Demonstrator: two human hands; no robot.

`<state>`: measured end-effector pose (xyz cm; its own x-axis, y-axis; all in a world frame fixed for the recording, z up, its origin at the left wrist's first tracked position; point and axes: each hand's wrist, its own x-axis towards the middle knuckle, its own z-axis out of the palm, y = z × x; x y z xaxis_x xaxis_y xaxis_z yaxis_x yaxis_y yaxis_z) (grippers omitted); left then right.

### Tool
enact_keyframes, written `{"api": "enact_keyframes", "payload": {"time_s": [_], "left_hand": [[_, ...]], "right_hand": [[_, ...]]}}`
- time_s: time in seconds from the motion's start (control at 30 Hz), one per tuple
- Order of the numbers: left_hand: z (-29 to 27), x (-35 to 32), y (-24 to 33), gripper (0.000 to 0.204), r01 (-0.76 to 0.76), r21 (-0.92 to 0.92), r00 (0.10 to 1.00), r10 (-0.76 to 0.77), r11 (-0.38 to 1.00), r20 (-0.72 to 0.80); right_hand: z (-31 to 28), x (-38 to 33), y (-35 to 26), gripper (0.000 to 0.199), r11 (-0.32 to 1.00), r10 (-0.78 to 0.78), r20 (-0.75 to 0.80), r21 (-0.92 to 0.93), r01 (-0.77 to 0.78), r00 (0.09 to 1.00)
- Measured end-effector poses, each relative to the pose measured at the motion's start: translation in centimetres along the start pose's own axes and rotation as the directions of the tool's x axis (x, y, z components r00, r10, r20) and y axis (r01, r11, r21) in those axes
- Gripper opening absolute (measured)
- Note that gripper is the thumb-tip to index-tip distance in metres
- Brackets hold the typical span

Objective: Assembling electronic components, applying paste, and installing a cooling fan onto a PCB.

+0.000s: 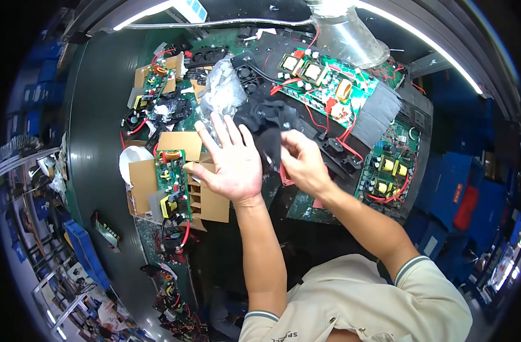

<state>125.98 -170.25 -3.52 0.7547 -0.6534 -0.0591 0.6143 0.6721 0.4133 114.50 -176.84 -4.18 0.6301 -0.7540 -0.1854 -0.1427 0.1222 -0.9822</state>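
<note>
My left hand [232,165] is turned palm up with its fingers spread, and nothing lies in it. Yellowish coverings show on its thumb tip and one fingertip. Close beside it, my right hand [303,164] has its thumb and fingers pinched on the edge of a limp black piece of cloth [270,145]. A dark heap of similar black material [266,115] lies just beyond. Left of my left hand, a green circuit board [172,185] with a copper coil sits by cardboard dividers [212,199].
A large green circuit board [329,85] with red wires rests on a black panel, below a metal duct [351,43]. Another board with yellow transformers [388,166] lies at right. Clear plastic bags [223,85] and a black fan [248,74] are behind my hands. A dark conveyor [95,137] runs at left.
</note>
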Motion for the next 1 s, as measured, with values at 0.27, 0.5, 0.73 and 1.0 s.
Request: {"api": "enact_keyframes", "payload": {"time_s": [0.27,0.5,0.73,1.0], "left_hand": [[1.2,-0.6,-0.7,0.093,-0.005,0.271,1.000,0.012,0.963,-0.025],[1.1,-0.5,-0.3,0.095,-0.012,0.327,0.999,0.022,0.945,-0.025],[0.3,-0.4,0.5,0.096,0.005,0.057,1.000,-0.006,0.998,0.002],[1.3,-0.7,0.1,0.096,0.052,0.094,0.998,-0.054,0.994,0.019]], "right_hand": [[0.8,0.2,-1.4,0.021,0.940,-0.199,0.143,-0.254,0.230,0.970],[1.2,-0.3,-1.3,0.012,0.864,-0.384,0.101,-0.311,0.396,0.918],[-0.3,1.8,-1.7,0.014,0.987,-0.044,0.096,-0.149,0.059,0.994],[0.6,1.8,-0.8,0.013,0.947,-0.255,0.084,-0.181,0.267,0.963]]}}
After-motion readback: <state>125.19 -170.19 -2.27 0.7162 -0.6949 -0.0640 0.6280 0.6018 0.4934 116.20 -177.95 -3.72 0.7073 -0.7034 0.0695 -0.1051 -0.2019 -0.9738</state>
